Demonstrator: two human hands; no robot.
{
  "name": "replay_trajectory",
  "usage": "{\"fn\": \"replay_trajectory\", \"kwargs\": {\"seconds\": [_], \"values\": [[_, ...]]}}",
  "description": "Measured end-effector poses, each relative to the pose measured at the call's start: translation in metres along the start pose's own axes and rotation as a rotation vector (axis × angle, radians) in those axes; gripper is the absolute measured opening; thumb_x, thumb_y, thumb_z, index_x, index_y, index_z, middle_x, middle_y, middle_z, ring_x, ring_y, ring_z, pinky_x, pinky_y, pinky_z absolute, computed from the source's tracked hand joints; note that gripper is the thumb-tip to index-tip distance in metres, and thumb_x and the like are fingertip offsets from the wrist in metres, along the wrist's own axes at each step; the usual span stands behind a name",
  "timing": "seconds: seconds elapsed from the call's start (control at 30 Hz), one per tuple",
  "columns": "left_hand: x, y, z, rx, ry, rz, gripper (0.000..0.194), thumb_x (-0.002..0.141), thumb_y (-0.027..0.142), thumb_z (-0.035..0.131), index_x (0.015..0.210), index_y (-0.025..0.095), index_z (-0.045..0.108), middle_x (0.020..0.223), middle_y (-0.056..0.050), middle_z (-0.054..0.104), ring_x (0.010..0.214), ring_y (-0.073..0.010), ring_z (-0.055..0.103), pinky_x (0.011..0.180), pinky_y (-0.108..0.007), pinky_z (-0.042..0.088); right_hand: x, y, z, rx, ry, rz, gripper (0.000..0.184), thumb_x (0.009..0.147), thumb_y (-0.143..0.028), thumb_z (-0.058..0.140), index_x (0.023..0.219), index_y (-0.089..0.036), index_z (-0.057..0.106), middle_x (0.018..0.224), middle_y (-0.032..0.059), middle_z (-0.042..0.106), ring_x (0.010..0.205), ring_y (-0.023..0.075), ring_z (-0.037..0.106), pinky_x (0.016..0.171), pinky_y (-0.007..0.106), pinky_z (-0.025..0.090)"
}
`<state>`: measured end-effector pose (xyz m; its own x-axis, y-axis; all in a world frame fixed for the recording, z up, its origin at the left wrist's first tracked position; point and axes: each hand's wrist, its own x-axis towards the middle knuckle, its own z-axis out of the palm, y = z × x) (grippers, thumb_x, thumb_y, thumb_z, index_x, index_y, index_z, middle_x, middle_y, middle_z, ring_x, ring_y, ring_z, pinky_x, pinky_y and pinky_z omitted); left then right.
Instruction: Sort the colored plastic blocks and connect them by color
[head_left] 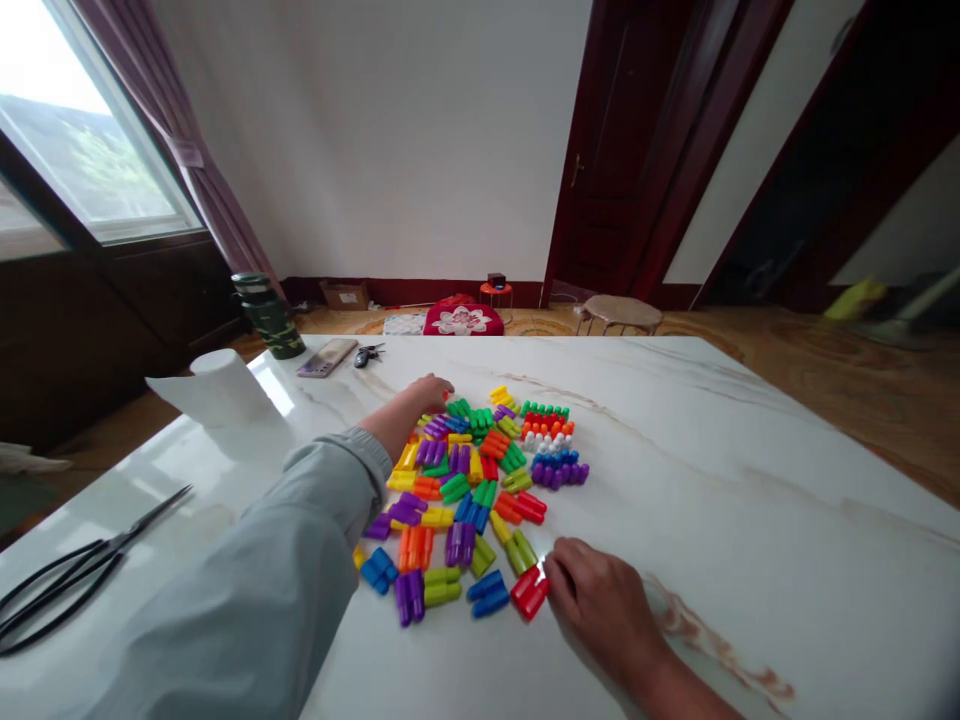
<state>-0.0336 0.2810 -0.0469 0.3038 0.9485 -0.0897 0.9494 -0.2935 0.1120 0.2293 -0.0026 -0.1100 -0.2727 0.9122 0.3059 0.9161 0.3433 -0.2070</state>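
Many colourful plastic toy blocks, each shaped like joined rounded pegs, lie in a loose pile in front of me. My left hand (431, 393) reaches to the pile's far left edge. Its fingers are closed, with a small orange-red bit showing at the tips; what it is I cannot make out. My right hand (600, 590) rests on the table at the near right, fingers curled, beside a red block (530, 593). Something whitish shows at its fingertips. Blocks sorted into coloured rows stand at the pile's right, with a purple row (559, 474) nearest and a green row (545, 410) farthest.
On the white marble-patterned table (697, 440) lie black-handled scissors (82, 570) at left. A paper roll (221, 388), a camouflage flask (270, 318), a phone (328, 357) and keys (367, 355) are at far left. A round stool (621, 311) stands beyond the table.
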Motion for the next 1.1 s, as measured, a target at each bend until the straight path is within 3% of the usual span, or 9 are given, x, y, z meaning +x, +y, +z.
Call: {"fn": "replay_trajectory", "kwargs": {"seconds": [0.17,0.4,0.53,0.6,0.7,0.87,0.97,1.1], "values": [[0.000,0.008,0.009,-0.083,0.049,-0.003,0.045,0.067,0.022,0.067,0.112,0.022,0.071,0.106,-0.007,0.071,0.102,-0.0250,0.064,0.092,-0.030,0.050,0.001,-0.001,-0.003,0.000,-0.025,0.004,0.025,0.095,-0.025,0.040,0.076,-0.022,0.057,0.071,-0.0010,0.063,0.063,0.0130,0.060,0.060,0.028,0.029],[-0.027,0.038,-0.009,-0.300,0.007,0.185,0.041,0.078,0.026,0.060,0.118,0.020,0.070,0.097,-0.003,0.075,0.085,-0.0177,0.069,0.079,-0.024,0.054,0.001,-0.001,-0.002,-0.025,-0.022,0.021,0.026,0.095,-0.026,0.041,0.076,-0.022,0.058,0.072,-0.0008,0.065,0.063,0.0131,0.061,0.059,0.028,0.029],[-0.070,0.053,-0.015,-0.381,0.012,0.299,0.048,0.080,0.030,0.061,0.127,0.020,0.063,0.114,-0.004,0.072,0.101,-0.0186,0.067,0.090,-0.027,0.052,0.002,-0.003,-0.004,-0.044,-0.017,0.025,0.026,0.095,-0.025,0.041,0.078,-0.022,0.060,0.074,-0.0006,0.068,0.064,0.0130,0.062,0.059,0.028,0.029],[-0.102,0.058,-0.011,-0.404,0.134,0.366,0.053,0.080,0.028,0.063,0.132,0.021,0.058,0.130,-0.007,0.062,0.117,-0.0206,0.059,0.103,-0.032,0.045,0.004,-0.004,-0.006,-0.056,-0.028,0.040,0.026,0.095,-0.026,0.041,0.079,-0.022,0.061,0.075,-0.0004,0.069,0.066,0.0135,0.064,0.059,0.027,0.030],[-0.157,0.062,0.006,-0.365,0.275,0.368,0.053,0.084,0.033,0.060,0.136,0.026,0.054,0.140,-0.009,0.052,0.127,-0.0241,0.051,0.109,-0.039,0.039,0.004,-0.005,-0.009,-0.075,-0.059,0.065,0.028,0.095,-0.027,0.040,0.079,-0.022,0.062,0.077,-0.0001,0.070,0.069,0.0143,0.065,0.060,0.027,0.032],[-0.237,0.059,0.047,-0.171,0.225,0.277,0.068,0.081,0.058,0.060,0.142,0.030,0.047,0.151,-0.012,0.040,0.141,-0.0356,0.032,0.116,-0.059,0.022,0.005,-0.012,-0.013,-0.133,-0.093,0.117,0.028,0.095,-0.028,0.040,0.085,-0.023,0.065,0.085,0.0014,0.073,0.075,0.0161,0.067,0.062,0.026,0.035],[-0.256,0.057,0.061,-0.083,0.270,0.246,0.071,0.081,0.063,0.057,0.142,0.029,0.047,0.153,-0.012,0.037,0.143,-0.0354,0.027,0.118,-0.059,0.010,0.013,-0.020,-0.016,-0.173,-0.135,0.172,0.029,0.093,-0.026,0.040,0.089,-0.023,0.069,0.088,0.0050,0.075,0.077,0.0180,0.068,0.064,0.026,0.037],[-0.248,0.063,0.062,-0.070,0.317,0.142,0.068,0.081,0.063,0.056,0.140,0.030,0.050,0.153,-0.011,0.038,0.144,-0.0345,0.027,0.118,-0.058,0.011,0.030,-0.027,-0.021,-0.171,-0.187,0.319,0.032,0.090,-0.024,0.042,0.085,-0.022,0.073,0.087,0.0103,0.075,0.077,0.0213,0.069,0.062,0.027,0.038]]}}
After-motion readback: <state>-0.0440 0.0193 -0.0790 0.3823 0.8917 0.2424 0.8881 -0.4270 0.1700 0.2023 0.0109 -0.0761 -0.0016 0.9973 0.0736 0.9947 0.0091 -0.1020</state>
